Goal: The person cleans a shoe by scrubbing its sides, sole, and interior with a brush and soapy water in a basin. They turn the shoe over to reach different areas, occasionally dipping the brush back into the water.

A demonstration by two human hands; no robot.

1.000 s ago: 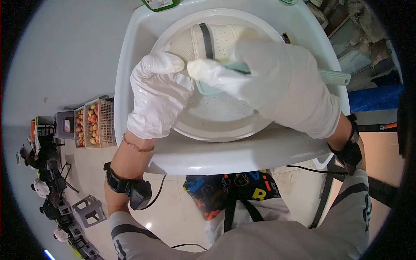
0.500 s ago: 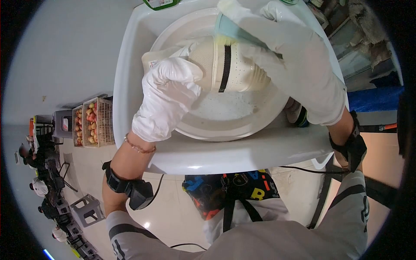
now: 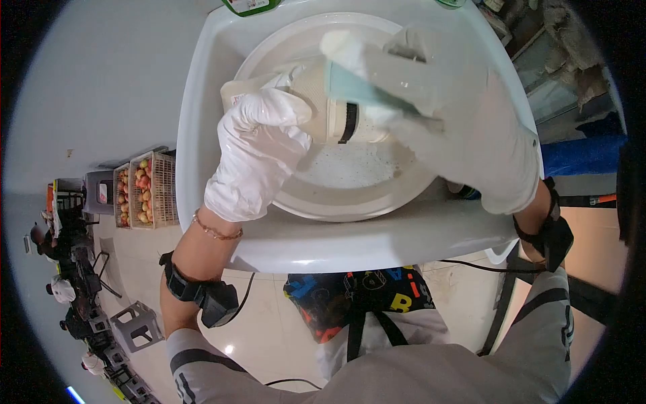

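Observation:
A cream, perforated item with a black band (image 3: 348, 122), apparently a shoe, lies on its side over a white basin (image 3: 350, 210). My left hand (image 3: 264, 145), in a wet white glove, is closed on its left part. In my right hand (image 3: 444, 101), also gloved in white and blurred, is a pale blue-green scrubbing brush (image 3: 363, 91). The brush is against the upper side of the shoe; its bristles are hidden now. My right hand covers the shoe's right end. Shallow cloudy water (image 3: 350, 165) with specks lies in the basin.
The basin sits inside a white sink (image 3: 336, 246). A dark striped item (image 3: 464, 191) is wedged at its right side, and a green container (image 3: 249, 5) stands on the back rim. Fruit crates (image 3: 151, 192), a grey stool (image 3: 136, 326) and people (image 3: 64, 289) are at the left.
My right hand and the brush have moved slightly left and down over the shoe, covering more of its right end. My left hand has stayed nearly still.

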